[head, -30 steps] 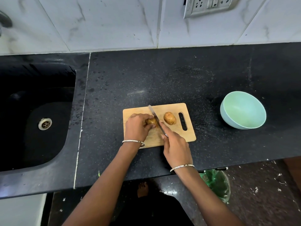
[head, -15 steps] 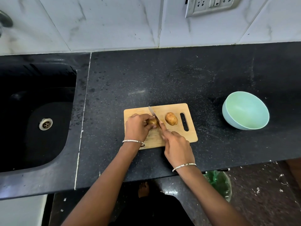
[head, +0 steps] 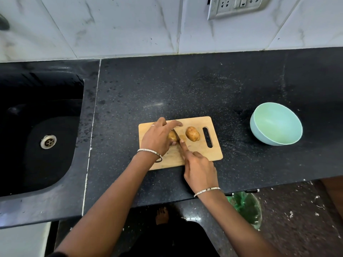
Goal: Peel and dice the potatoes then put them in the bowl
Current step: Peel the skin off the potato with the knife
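Note:
A wooden cutting board [head: 202, 154] lies on the black counter. Two unpeeled potatoes sit on it. My left hand [head: 157, 138] holds the left potato [head: 172, 135], thumb under it, with the upper fingers lifted and stretched over it. My right hand [head: 199, 169] grips a knife; its forefinger lies along the blade's back, and the blade [head: 177, 137] is down against that potato's right side, mostly hidden. The second potato [head: 193, 134] lies free to the right. A pale green bowl [head: 259, 125] with nothing in it stands at the right.
A black sink [head: 37, 138] with a metal drain is at the left. The counter's front edge runs just below my right wrist. A bin with a green liner [head: 245, 206] stands on the floor below. A wall socket [head: 237, 5] is on the tiles.
The knife blade has gone down from tilted over the board into the left potato. My left hand's fingers have lifted and spread out over it.

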`<state>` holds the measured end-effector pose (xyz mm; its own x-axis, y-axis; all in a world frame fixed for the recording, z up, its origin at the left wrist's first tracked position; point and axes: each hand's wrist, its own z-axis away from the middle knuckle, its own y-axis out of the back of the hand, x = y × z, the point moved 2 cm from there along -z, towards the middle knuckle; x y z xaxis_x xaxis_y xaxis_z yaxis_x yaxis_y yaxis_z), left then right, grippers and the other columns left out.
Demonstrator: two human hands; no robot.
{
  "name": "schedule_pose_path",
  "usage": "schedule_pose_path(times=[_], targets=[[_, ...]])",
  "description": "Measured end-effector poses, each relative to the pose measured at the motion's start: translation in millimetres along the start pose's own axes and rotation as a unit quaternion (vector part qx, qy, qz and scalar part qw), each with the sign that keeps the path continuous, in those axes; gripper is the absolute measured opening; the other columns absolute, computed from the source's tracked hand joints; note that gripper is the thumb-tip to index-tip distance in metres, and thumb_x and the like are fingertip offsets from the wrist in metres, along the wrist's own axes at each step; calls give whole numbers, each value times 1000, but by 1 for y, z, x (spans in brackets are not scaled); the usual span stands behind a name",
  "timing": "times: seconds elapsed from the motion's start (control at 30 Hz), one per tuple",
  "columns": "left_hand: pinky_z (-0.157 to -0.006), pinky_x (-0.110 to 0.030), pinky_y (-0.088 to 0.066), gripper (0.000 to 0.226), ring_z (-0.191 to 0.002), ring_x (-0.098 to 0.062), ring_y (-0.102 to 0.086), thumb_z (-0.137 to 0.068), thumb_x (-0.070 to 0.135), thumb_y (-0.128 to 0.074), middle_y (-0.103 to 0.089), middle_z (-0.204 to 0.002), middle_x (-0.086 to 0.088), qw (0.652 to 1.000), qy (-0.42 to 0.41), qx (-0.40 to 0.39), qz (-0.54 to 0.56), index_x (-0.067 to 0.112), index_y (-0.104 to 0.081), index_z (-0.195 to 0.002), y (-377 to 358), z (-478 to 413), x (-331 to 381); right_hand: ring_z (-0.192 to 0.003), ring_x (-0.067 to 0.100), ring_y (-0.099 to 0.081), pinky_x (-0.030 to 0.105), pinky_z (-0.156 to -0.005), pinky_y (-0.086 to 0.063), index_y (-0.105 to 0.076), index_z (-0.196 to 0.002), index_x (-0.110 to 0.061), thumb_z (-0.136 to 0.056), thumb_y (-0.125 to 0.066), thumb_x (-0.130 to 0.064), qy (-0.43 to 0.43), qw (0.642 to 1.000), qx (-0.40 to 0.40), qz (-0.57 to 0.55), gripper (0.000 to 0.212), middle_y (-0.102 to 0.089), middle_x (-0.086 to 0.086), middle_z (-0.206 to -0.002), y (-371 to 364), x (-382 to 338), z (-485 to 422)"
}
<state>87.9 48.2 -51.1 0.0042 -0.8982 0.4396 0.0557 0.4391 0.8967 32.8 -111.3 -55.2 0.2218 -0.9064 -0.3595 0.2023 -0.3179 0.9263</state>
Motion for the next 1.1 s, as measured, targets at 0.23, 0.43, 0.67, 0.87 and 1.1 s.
schedule_pose_path(times=[0.23, 0.43, 0.67, 0.87, 1.1], targets=[[-77, -28, -43, 30, -93, -22, -49, -76, 26, -80, -36, -101, 2, 995, -13, -90, -28, 36, -68, -102, 8, -19, 2, -81, 35, -65, 46, -64, -53, -16, -154, -47, -96, -47, -18, -2, 1000, -20, 14, 71, -62, 1, -98, 2, 3, 5], [-71, -26, -42, 31, -89, -18, -47, -73, 27, -82, -38, -101, 2, 994, -7, -104, -23, 35, -69, -100, 10, -24, 4, -71, 32, -63, 42, -58, -50, -18, -153, -47, -100, -44, -27, 5, 1000, -15, -11, 62, -55, 0, -82, 4, 18, 34], [-77, -31, -48, 54, -85, -15, -50, -66, 29, -87, -43, -100, 3, 995, 18, -75, 61, 33, -61, -113, 10, -18, -9, -51, 14, -51, 31, -48, -45, -46, -143, -46, -91, -60, -21, 8, 998, 55, -43, 59, -50, -11, -63, 30, 36, 56], [-71, -28, -51, 61, -81, -12, -58, -60, 29, -91, -58, -92, 6, 983, 86, 41, 158, 25, -51, -105, -1, 6, -12, -55, 18, -48, 32, -54, -42, -46, -141, -50, -92, -57, -19, -6, 995, 65, -70, 59, -48, -8, -60, 29, 18, 25], [-71, -30, -58, 34, -80, -10, -62, -65, 23, -88, -66, -91, 5, 983, 54, 88, 155, 21, -69, -94, -11, 15, -15, -70, 29, -61, 39, -62, -49, -40, -144, -51, -96, -51, -23, -1, 995, 27, -96, 56, -63, 0, -75, 18, 3, 10]])
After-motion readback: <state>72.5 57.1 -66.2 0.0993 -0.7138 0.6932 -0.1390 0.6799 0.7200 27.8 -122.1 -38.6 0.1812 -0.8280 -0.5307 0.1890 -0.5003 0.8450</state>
